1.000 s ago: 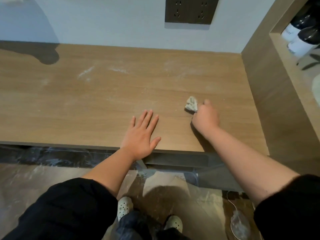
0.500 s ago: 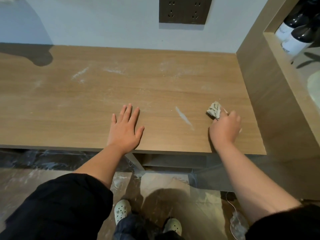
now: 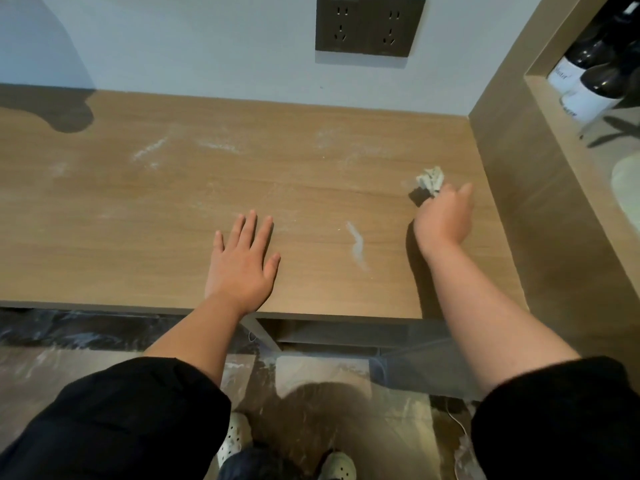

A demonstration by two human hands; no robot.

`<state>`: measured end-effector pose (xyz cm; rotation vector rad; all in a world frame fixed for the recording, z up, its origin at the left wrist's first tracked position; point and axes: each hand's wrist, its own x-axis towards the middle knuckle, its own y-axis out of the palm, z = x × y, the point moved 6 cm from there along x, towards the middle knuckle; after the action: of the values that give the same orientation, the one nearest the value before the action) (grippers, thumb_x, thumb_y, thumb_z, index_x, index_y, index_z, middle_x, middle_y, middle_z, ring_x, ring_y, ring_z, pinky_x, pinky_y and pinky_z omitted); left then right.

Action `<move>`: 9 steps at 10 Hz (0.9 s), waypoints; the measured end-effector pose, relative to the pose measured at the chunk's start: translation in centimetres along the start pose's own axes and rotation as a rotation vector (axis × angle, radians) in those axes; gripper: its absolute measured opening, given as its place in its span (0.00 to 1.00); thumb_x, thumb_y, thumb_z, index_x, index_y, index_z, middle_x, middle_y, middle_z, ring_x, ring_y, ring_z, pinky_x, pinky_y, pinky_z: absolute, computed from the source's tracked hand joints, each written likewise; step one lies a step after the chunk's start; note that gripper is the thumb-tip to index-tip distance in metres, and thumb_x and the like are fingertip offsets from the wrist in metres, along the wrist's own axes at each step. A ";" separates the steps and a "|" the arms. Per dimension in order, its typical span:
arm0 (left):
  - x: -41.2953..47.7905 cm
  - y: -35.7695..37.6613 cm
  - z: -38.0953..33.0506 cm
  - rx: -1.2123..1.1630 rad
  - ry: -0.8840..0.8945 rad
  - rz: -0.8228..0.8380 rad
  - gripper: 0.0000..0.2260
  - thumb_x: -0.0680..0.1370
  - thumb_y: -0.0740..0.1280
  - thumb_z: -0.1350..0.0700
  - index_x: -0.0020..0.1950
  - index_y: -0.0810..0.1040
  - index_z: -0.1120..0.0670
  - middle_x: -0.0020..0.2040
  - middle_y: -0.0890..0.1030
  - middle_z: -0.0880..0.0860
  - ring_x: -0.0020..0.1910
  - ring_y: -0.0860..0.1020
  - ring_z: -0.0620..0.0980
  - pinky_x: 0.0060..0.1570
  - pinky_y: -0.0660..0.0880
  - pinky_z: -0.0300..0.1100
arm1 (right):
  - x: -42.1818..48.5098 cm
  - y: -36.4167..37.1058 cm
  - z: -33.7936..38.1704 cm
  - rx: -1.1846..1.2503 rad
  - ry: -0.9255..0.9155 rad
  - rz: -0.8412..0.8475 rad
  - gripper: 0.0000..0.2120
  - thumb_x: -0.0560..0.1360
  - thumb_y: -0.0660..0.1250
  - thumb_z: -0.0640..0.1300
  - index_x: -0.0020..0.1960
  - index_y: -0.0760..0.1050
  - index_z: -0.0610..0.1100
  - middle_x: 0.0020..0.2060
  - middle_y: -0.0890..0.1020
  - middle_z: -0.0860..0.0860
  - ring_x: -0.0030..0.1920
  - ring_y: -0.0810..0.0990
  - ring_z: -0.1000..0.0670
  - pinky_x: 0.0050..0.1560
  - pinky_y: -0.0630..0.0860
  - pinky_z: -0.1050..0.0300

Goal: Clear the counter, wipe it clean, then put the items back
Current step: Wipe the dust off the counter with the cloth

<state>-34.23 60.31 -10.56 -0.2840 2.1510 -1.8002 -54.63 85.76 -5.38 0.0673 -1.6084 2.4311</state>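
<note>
Nearest, below the black sleeves, two pale perforated clogs [image 3: 235, 441] stand on a dusty, marbled floor [image 3: 69, 368], and a thin white cable [image 3: 457, 424] trails at the right.

Above them is the front edge of the wooden desk [image 3: 104, 258]. The left hand [image 3: 242, 268] lies flat on it near that edge, with its fingers straight, spread and holding nothing. Just right of it is a short white streak of powder [image 3: 356, 244]. Further in and to the right, the right hand [image 3: 445, 216] has its fingers curled round a crumpled wad [image 3: 431, 178], grey-white and either cloth or paper. The wad is pressed to the desk near the brown side panel [image 3: 502, 188]. Fainter powder smears [image 3: 149, 152] run across the far half of the top. No items to put back stand on the desk.

The wad is small and looks soiled, so it may spread the powder rather than lift it. A sweep toward the front would probably drop dust onto the floor. Working against the panel could pack dust into the corner. The flat left palm may pick up powder and print it onto wiped wood.

On the wall behind is a dark double socket plate [image 3: 370, 26] with no legible marking. In the niche at the far right stand dark bottles [image 3: 588, 81]. Their white labels carry dark script, too small and skewed to read.
</note>
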 end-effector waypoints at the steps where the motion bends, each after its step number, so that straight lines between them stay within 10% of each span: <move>1: 0.1 0.2 0.0 -0.007 0.004 -0.003 0.27 0.83 0.45 0.43 0.80 0.43 0.48 0.80 0.42 0.52 0.79 0.40 0.50 0.76 0.43 0.55 | 3.2 1.7 -0.9 -0.094 0.114 0.044 0.14 0.78 0.60 0.35 0.63 0.73 0.38 0.64 0.68 0.42 0.63 0.69 0.41 0.54 0.72 0.46; 5: 0.1 0.2 0.1 -0.003 0.000 -0.003 0.29 0.80 0.42 0.40 0.80 0.44 0.48 0.80 0.44 0.51 0.79 0.41 0.49 0.77 0.44 0.54 | -6.0 4.5 5.7 -0.034 -0.380 0.309 0.18 0.76 0.62 0.39 0.66 0.72 0.44 0.60 0.69 0.44 0.57 0.72 0.42 0.50 0.71 0.48; 7: 0.1 0.0 0.0 -0.040 0.009 -0.020 0.28 0.82 0.48 0.43 0.80 0.45 0.49 0.80 0.45 0.52 0.79 0.43 0.50 0.77 0.43 0.54 | 0.5 -0.1 -3.9 0.076 0.019 0.051 0.15 0.76 0.58 0.36 0.63 0.70 0.39 0.58 0.70 0.42 0.59 0.72 0.38 0.48 0.65 0.51; 9: 0.2 0.0 0.1 -0.032 0.007 -0.020 0.28 0.82 0.48 0.42 0.80 0.46 0.49 0.80 0.46 0.52 0.79 0.43 0.50 0.77 0.44 0.54 | -4.1 2.6 -2.7 -0.062 -0.056 0.131 0.13 0.81 0.54 0.40 0.63 0.69 0.41 0.59 0.72 0.41 0.55 0.74 0.39 0.45 0.62 0.52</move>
<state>-34.41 60.11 -10.62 -0.3084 2.1914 -1.7816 -51.00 86.60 -9.41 0.0205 -1.7634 2.4941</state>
